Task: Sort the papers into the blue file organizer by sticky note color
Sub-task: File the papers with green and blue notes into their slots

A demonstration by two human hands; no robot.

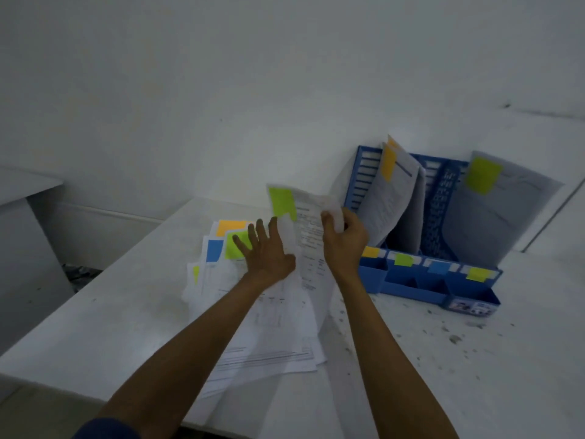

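Note:
A pile of white papers (pixel 266 331) lies on the table, with orange, green and blue sticky notes at its far end. My left hand (pixel 269 251) rests flat on the pile with straight fingers, over a green note (pixel 235 243). My right hand (pixel 343 236) grips the right edge of a lifted sheet (pixel 308 236) that carries a green sticky note (pixel 282 202). The blue file organizer (pixel 411 280) stands to the right. It holds papers with an orange note (pixel 388 164) in its left slot and a sheet with a yellow-green note (pixel 482 175) in its right slot.
Colour labels sit on the organizer's front: orange (pixel 370 252), green (pixel 403 259), blue (pixel 438 267), yellow-green (pixel 478 274). The white table (pixel 104 340) meets the wall behind. Dark specks (pixel 454 339) dot its right side. A second white desk (pixel 22 188) stands at the left.

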